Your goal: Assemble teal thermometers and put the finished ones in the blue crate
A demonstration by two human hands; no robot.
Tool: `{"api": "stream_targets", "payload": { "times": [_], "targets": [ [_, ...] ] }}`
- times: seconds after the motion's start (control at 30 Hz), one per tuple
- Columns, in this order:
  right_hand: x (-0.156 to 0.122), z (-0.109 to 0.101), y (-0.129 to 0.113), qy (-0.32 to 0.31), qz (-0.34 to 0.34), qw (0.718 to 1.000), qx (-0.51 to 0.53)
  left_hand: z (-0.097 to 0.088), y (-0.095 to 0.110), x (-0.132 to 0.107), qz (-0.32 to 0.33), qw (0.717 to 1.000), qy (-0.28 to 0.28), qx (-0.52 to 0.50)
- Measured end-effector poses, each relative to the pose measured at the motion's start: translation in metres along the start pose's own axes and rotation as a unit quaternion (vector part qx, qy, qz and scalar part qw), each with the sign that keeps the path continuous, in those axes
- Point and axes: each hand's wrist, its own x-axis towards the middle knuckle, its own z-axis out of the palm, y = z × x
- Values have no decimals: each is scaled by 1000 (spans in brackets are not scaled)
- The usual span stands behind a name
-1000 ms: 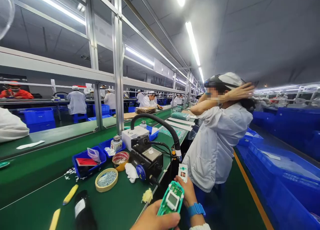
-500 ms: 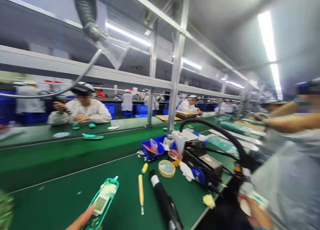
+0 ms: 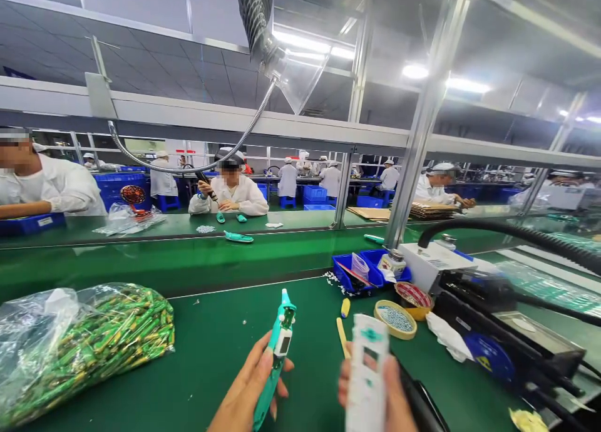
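My left hand (image 3: 256,382) grips a teal device housing (image 3: 267,388), tilted on its edge with the pointed tip up. A green circuit board and a small grey display (image 3: 284,342) sit inside its upper half. Slightly blurred, my right hand (image 3: 397,394) holds a white plastic cover (image 3: 369,382) with a rectangular window and teal marks. Cover and housing are apart, both above the green bench (image 3: 201,388). Behind the right hand lie a yellow-handled tool (image 3: 341,333) and a black tool (image 3: 422,401), both partly hidden.
A clear bag of green circuit boards (image 3: 117,332) lies at left. Blue bins (image 3: 354,285), a tape roll holding small parts (image 3: 408,329) and a black machine with a hose (image 3: 507,332) stand at right. Co-workers sit across the green belt (image 3: 154,263).
The view has swung left, bringing the bag of boards into sight. My right hand has come in from the far right with the white cover, beside the teal housing, now turned more edge-on.
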Motion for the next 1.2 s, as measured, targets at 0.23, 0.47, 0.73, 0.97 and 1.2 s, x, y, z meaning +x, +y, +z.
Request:
{"api": "stream_targets", "payload": {
  "times": [0.23, 0.47, 0.73, 0.97, 1.2],
  "targets": [
    [-18, 115, 40, -58, -9, 998, 6, -18, -2, 6, 58, 991, 26, 115],
    [-23, 119, 34, -98, -38, 993, -61, -23, -5, 8, 81, 986, 1, 145],
    [-22, 116, 23, -139, 1, 986, -93, -13, -11, 5, 95, 986, 50, 124],
    [-6, 102, 12, -189, -107, 937, -274, -28, -10, 12, 142, 951, -48, 271],
    [17, 130, -10, -152, -3, 988, -32, -23, 1, 8, 191, 916, -70, 344]
  ]
}}
